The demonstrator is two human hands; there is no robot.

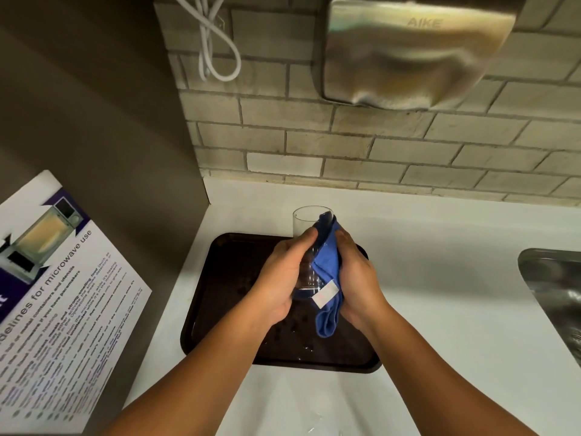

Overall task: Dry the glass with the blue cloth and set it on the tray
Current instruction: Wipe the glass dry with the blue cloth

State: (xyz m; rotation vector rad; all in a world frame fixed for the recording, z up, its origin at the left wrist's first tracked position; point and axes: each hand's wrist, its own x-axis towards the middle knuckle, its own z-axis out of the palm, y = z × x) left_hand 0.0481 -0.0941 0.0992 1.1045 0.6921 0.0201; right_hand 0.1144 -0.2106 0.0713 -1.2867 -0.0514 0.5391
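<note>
A clear drinking glass point(302, 223) is held upright above the dark brown tray point(226, 278), its rim pointing away from me. My left hand point(283, 275) wraps around the glass's left side and lower half. My right hand point(355, 278) presses the blue cloth point(327, 272) against the glass's right side. One corner of the cloth is tucked over the rim, and its white label and loose end hang below my palms. The base of the glass shows between my hands. Water drops lie on the tray.
The tray rests on a white counter point(440, 278) against a brick-tiled wall. A steel sink point(556, 291) lies at the right edge. A hand dryer point(408, 51) hangs on the wall above. A microwave guidelines poster point(56, 294) and a brown panel stand at left. A white cable point(217, 42) dangles overhead.
</note>
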